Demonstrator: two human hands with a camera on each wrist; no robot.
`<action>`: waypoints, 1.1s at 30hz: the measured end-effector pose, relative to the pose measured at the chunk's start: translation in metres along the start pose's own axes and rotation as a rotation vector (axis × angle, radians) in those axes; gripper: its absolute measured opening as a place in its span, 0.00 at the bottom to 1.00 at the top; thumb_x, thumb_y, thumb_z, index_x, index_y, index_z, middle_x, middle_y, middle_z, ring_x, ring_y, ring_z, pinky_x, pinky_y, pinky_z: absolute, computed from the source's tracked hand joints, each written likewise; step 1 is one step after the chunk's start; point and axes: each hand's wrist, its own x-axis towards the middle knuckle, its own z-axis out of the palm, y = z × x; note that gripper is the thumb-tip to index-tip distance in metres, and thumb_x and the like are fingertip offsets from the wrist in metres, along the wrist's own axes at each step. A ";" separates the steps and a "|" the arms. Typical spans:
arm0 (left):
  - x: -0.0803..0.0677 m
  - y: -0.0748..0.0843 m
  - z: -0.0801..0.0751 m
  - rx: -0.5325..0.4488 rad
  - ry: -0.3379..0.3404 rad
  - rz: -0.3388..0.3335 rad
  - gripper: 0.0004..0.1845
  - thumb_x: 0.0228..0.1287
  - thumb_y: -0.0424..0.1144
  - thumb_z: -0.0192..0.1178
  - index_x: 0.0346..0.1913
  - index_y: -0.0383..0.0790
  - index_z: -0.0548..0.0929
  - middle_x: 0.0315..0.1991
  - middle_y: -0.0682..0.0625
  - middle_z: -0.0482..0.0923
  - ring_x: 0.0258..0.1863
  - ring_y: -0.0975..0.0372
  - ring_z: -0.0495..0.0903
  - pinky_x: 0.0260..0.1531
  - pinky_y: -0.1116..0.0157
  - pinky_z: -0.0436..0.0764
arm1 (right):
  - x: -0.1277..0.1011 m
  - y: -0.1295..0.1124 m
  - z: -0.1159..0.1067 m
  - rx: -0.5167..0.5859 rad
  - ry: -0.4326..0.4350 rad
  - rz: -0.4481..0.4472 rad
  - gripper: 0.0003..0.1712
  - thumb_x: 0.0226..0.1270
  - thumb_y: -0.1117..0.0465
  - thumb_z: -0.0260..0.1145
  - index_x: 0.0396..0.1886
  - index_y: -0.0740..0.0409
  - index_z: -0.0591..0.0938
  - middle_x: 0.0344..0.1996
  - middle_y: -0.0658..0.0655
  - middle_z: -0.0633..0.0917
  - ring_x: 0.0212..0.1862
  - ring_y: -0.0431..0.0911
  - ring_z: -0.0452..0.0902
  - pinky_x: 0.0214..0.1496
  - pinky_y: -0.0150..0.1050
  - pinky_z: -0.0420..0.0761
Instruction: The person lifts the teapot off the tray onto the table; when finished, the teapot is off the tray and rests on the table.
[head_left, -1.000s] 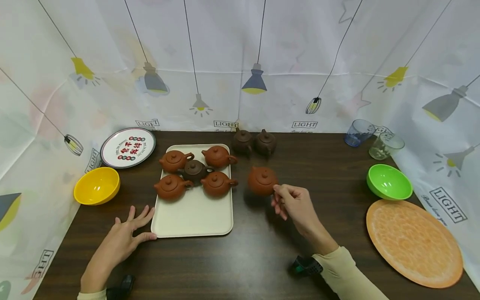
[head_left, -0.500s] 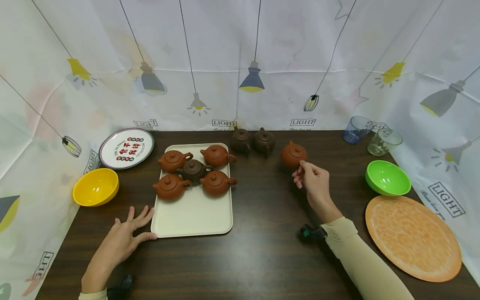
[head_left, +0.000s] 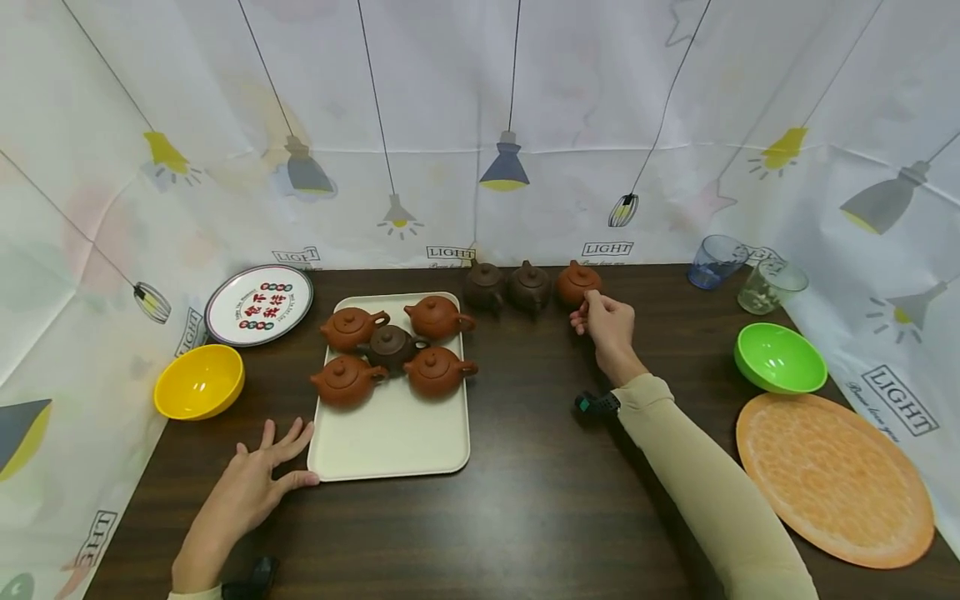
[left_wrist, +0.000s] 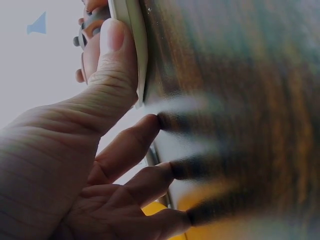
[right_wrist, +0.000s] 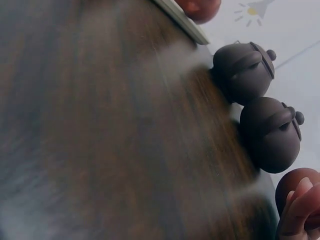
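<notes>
In the head view, the right hand [head_left: 611,323] pinches the rightmost red teapot [head_left: 576,283] beside a dark teapot [head_left: 529,287]; in the left wrist view, the left hand [left_wrist: 65,150] spreads loosely, thumb touching the tray [left_wrist: 134,20]; in the right wrist view, close spacing calls for gentle release.

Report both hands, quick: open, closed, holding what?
Left hand: open, fingers spread, thumb touching the cream tray at its corner.
Right hand: closed, pinching the reddish-brown teapot beside a dark teapot.
</notes>
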 end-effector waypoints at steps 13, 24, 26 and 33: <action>0.001 0.000 -0.002 0.011 0.003 -0.011 0.44 0.60 0.50 0.75 0.78 0.42 0.74 0.77 0.35 0.69 0.77 0.24 0.58 0.64 0.14 0.55 | -0.002 -0.008 0.004 -0.180 -0.023 0.040 0.28 0.83 0.46 0.58 0.55 0.69 0.83 0.28 0.50 0.93 0.20 0.38 0.86 0.19 0.30 0.82; 0.001 0.002 -0.001 -0.002 0.000 0.003 0.44 0.60 0.50 0.74 0.78 0.42 0.73 0.78 0.35 0.68 0.78 0.24 0.57 0.65 0.15 0.55 | -0.056 -0.023 0.010 0.108 0.021 0.202 0.21 0.81 0.43 0.60 0.58 0.54 0.74 0.33 0.54 0.93 0.22 0.43 0.89 0.25 0.33 0.89; 0.001 0.002 -0.001 0.001 -0.003 -0.001 0.44 0.60 0.49 0.75 0.78 0.42 0.73 0.78 0.35 0.68 0.78 0.23 0.56 0.66 0.15 0.54 | -0.070 -0.026 0.016 0.090 -0.069 0.192 0.17 0.83 0.45 0.59 0.56 0.52 0.77 0.36 0.53 0.93 0.26 0.42 0.91 0.31 0.34 0.91; 0.002 0.000 -0.002 -0.010 -0.027 -0.016 0.45 0.60 0.53 0.73 0.80 0.43 0.71 0.79 0.35 0.66 0.79 0.24 0.55 0.66 0.16 0.53 | -0.112 -0.028 0.044 -0.108 -0.468 0.028 0.16 0.83 0.56 0.64 0.57 0.64 0.83 0.56 0.72 0.87 0.40 0.48 0.94 0.45 0.46 0.95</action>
